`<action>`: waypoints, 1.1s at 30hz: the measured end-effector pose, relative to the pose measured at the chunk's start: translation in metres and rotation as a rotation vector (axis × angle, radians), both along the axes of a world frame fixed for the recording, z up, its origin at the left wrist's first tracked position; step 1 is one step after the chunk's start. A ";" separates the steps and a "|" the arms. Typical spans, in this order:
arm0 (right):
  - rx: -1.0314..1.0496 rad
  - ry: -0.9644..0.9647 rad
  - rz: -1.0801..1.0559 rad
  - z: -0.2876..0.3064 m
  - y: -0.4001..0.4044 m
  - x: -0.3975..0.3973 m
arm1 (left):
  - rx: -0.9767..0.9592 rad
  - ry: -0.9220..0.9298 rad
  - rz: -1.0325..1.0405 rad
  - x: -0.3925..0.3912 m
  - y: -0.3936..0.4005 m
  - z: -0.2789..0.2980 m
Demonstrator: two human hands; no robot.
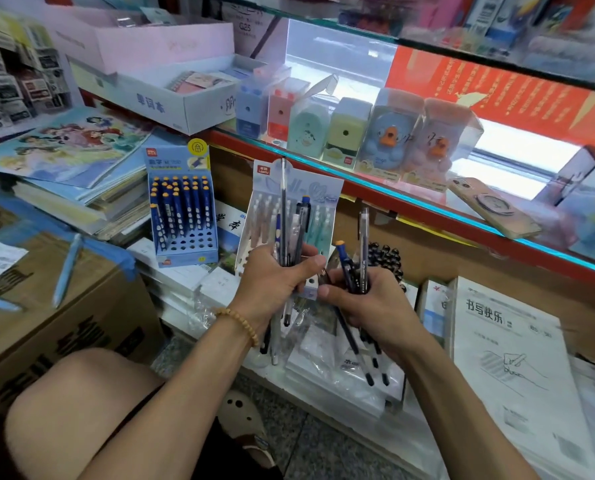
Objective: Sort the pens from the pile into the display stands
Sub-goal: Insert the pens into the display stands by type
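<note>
Left hand (275, 275): fingers curled tight around a bunch of pens (291, 230), gripped near their middles; the pens stand roughly upright, tips pointing toward 6 o'clock below the palm. A beaded bracelet (239, 323) sits on the wrist.
Right hand (365, 299): at 3 o'clock of the left hand, just beside it; fingers wrapped around a smaller bundle of dark pens (355, 268), one with an orange end cap.
White display stand (289, 206): directly behind the left hand's bunch, at 12 o'clock, leaning back against the counter front, pale pens in its rows.
Blue display stand (182, 202): at 10 o'clock of the left hand, well apart, upright, its upper rows filled with blue pens with orange caps.
Loose blue pen (67, 268): at 9 o'clock, lying on a cardboard box (64, 327).
</note>
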State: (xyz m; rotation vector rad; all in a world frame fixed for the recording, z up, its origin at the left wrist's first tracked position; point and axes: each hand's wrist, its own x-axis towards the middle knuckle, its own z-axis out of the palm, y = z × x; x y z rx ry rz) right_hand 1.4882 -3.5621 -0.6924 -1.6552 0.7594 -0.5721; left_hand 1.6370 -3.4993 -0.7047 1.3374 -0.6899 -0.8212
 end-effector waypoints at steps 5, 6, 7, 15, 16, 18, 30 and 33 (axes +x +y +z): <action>0.003 -0.094 -0.327 0.000 -0.012 -0.032 | 0.056 0.118 0.035 -0.009 0.000 -0.015; -0.007 -0.115 -0.398 0.001 -0.016 -0.040 | 0.085 0.148 0.041 -0.010 0.001 -0.020; -0.032 -0.123 -0.456 0.001 -0.021 -0.047 | 0.108 0.176 0.043 -0.012 0.002 -0.024; -0.248 -0.143 -0.653 -0.014 -0.036 -0.067 | 0.161 0.217 0.016 -0.019 0.004 -0.041; -0.270 -0.144 -0.653 -0.018 -0.037 -0.067 | 0.168 0.223 0.015 -0.019 0.004 -0.043; -0.319 -0.165 -0.652 -0.024 -0.037 -0.065 | 0.174 0.238 0.014 -0.019 0.004 -0.044; -0.390 -0.007 -0.682 -0.053 -0.041 -0.061 | 0.190 0.241 -0.028 -0.025 0.000 -0.046; -0.410 0.020 -0.691 -0.053 -0.041 -0.062 | 0.186 0.235 -0.032 -0.026 -0.001 -0.047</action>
